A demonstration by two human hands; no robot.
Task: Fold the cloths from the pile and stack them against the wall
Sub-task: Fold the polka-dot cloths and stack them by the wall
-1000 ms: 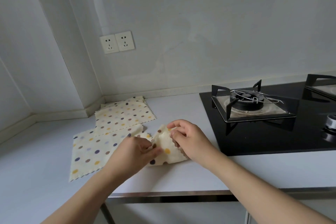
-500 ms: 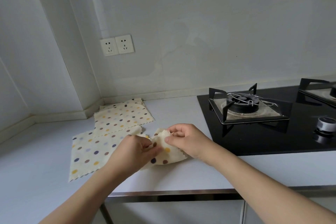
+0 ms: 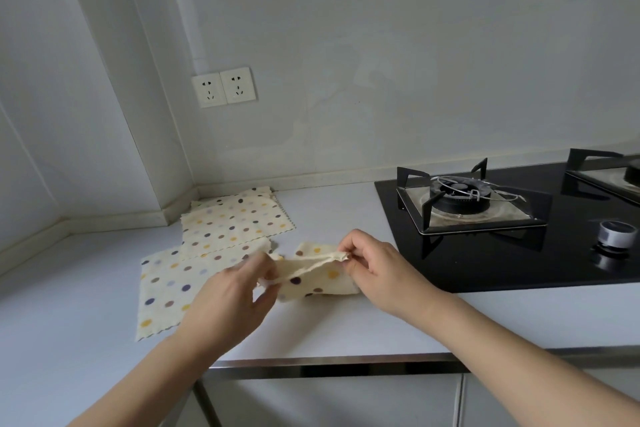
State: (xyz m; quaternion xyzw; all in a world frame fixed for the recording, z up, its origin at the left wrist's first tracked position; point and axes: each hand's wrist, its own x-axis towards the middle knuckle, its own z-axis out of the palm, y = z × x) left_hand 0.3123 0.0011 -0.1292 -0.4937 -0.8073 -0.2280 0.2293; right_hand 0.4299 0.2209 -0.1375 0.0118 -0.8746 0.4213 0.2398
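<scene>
A small cream cloth with coloured dots [image 3: 320, 279] is folded over and lifted a little off the white counter [image 3: 329, 326]. My left hand [image 3: 232, 295] pinches its left end and my right hand [image 3: 374, 265] pinches its right end, stretching the top edge between them. Left of my hands a flat dotted cloth [image 3: 169, 284] lies spread on the counter. Behind it, another dotted cloth [image 3: 235, 222] lies in the corner against the wall, on top of at least one more.
A black gas hob [image 3: 512, 236] with a burner grate [image 3: 460, 198] and a silver knob [image 3: 618, 234] fills the counter's right side. Two wall sockets [image 3: 224, 87] sit above the corner. The counter's front edge [image 3: 329, 359] runs just below my hands.
My hands have drawn apart and raised the small cloth, pulling its upper edge taut; before, they were close together over it on the counter.
</scene>
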